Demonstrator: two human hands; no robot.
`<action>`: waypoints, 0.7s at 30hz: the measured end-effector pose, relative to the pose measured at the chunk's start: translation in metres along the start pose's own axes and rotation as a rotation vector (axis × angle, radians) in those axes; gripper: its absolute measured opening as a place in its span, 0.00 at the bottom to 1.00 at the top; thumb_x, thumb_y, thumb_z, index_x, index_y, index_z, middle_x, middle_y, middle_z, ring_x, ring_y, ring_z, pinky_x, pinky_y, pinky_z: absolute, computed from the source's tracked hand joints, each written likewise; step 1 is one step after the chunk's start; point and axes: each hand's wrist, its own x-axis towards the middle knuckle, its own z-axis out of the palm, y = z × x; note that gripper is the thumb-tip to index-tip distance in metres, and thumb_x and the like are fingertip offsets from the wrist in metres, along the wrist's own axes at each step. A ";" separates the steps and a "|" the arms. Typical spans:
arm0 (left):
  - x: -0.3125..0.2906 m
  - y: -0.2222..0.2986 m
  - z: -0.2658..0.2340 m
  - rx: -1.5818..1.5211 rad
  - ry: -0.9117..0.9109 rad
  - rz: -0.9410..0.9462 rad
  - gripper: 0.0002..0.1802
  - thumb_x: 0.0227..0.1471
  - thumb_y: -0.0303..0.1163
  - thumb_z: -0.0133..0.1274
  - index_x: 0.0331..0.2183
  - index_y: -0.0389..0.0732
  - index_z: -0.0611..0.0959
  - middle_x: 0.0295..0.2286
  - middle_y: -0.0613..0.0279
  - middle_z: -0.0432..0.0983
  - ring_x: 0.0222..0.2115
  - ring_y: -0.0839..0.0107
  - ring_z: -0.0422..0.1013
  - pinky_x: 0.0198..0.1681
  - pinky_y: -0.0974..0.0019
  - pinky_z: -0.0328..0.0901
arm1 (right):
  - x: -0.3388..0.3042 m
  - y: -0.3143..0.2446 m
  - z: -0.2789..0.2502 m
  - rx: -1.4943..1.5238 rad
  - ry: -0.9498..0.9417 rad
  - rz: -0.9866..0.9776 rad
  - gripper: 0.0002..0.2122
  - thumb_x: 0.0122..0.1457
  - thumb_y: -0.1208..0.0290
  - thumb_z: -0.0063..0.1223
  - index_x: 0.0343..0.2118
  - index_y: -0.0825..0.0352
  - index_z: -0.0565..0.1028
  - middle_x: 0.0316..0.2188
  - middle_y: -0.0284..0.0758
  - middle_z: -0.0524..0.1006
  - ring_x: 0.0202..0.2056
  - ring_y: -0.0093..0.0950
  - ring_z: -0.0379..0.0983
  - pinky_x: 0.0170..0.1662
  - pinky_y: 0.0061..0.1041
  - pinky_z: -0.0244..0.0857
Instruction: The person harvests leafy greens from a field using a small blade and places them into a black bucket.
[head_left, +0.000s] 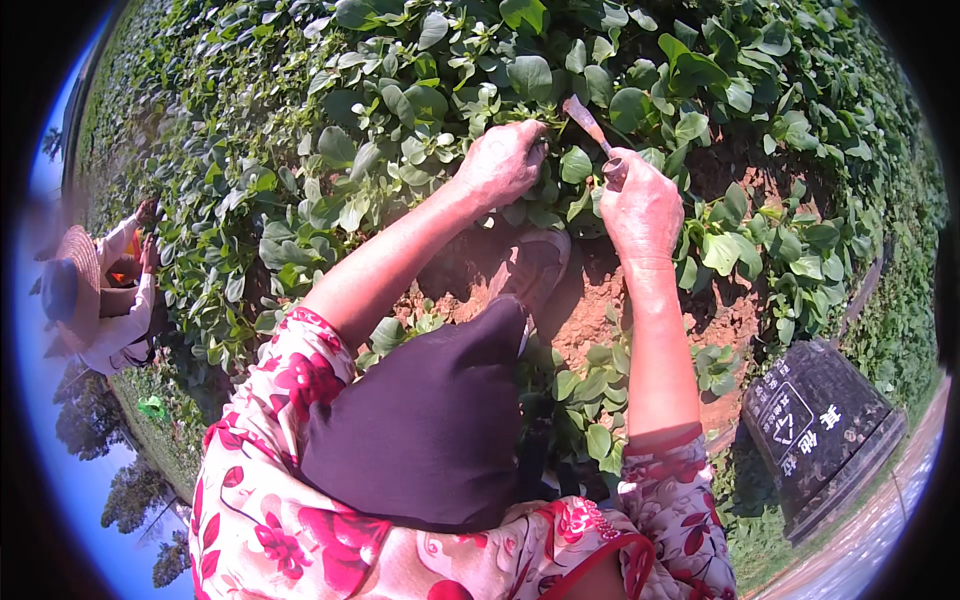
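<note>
While the right hand [641, 205] grips a tool [590, 124], the left hand [503, 163] curls left of it. Whether pinching, I cannot tell.

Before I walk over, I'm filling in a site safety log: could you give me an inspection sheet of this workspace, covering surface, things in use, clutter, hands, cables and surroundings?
Surface: reddish-brown soil, bare in patches among leafy green plants.
Things in use: a small bladed tool, its blade end exposed near the leaves.
Clutter: a dark bin at the right; a small bright green thing at far left, kind unclear.
Hands: left hand curled at the leaves, any grip hidden; right hand closed around the tool's handle.
Cables: nothing seen.
Surroundings: another person in a brimmed hat at left; trees beyond.
</note>
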 end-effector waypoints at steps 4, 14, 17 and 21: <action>0.017 -0.033 -0.002 0.130 0.054 -0.032 0.11 0.51 0.33 0.46 0.33 0.36 0.78 0.32 0.47 0.75 0.35 0.48 0.72 0.39 0.51 0.66 | -0.010 0.010 -0.025 0.137 -0.008 0.133 0.09 0.51 0.73 0.54 0.36 0.61 0.80 0.29 0.41 0.79 0.32 0.41 0.77 0.36 0.35 0.70; 0.017 -0.047 -0.006 -0.037 0.098 0.017 0.18 0.51 0.27 0.46 0.45 0.36 0.75 0.42 0.47 0.73 0.44 0.51 0.70 0.48 0.55 0.64 | -0.046 0.002 -0.020 -0.081 -0.227 -0.211 0.11 0.42 0.79 0.54 0.32 0.62 0.76 0.24 0.38 0.77 0.29 0.40 0.76 0.33 0.36 0.70; 0.012 -0.050 -0.011 -0.070 0.090 -0.012 0.17 0.51 0.28 0.47 0.45 0.39 0.77 0.40 0.48 0.75 0.43 0.52 0.71 0.47 0.55 0.65 | -0.042 -0.009 -0.037 -0.149 -0.199 -0.226 0.08 0.42 0.79 0.54 0.28 0.62 0.75 0.24 0.38 0.76 0.27 0.39 0.75 0.31 0.36 0.70; 0.002 -0.046 -0.017 -0.032 0.037 -0.144 0.14 0.51 0.31 0.49 0.41 0.44 0.80 0.34 0.50 0.78 0.38 0.52 0.74 0.44 0.54 0.67 | -0.042 -0.013 -0.051 -0.226 -0.327 -0.121 0.14 0.43 0.81 0.52 0.35 0.61 0.78 0.27 0.34 0.79 0.31 0.35 0.76 0.34 0.33 0.70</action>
